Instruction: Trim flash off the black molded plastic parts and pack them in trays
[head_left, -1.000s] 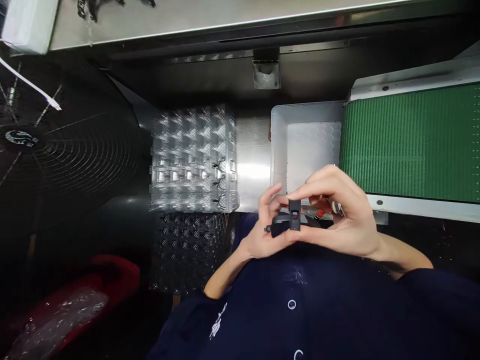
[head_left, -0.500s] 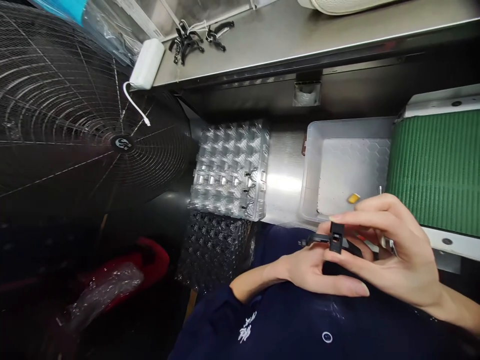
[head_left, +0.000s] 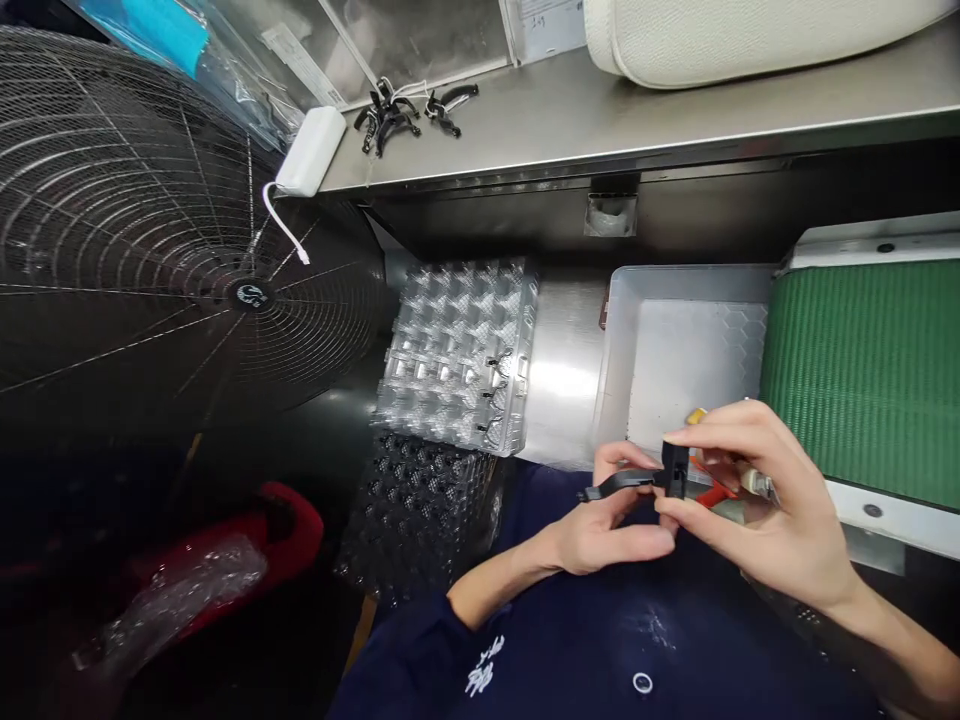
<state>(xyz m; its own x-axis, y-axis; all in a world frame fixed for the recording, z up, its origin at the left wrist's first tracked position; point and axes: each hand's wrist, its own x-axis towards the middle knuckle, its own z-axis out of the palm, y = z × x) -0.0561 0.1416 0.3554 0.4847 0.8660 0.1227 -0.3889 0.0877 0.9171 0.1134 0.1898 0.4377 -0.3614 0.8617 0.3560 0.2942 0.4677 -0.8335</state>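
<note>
A black plastic part point(head_left: 675, 470), a small block with a curved arm reaching left, is between my two hands. My right hand point(head_left: 787, 510) pinches the block between thumb and forefinger. Under those fingers it also keeps a red-handled tool point(head_left: 716, 494), mostly hidden, with a pale metal piece beside it. A yellow tip point(head_left: 698, 415) shows past the forefinger; whether it belongs to the tool I cannot tell. My left hand point(head_left: 592, 535) has its fingers curled behind the curved arm, its thumb stretched out below; its fingertips are partly hidden.
Ahead of my hands is a grey plastic bin point(head_left: 619, 350) beside a green ribbed conveyor belt point(head_left: 862, 380). Left of it lie stacked clear trays point(head_left: 450, 350) holding several small black pieces, and a dark tray point(head_left: 412, 510). A large fan point(head_left: 247, 293) stands left. The metal shelf point(head_left: 525, 130) holds more black parts point(head_left: 386, 120).
My left hand has shifted left, its thumb drawn back from under the right hand. The black part is turned slightly, and more of the red-handled tool shows. The whole view has shifted a little.
</note>
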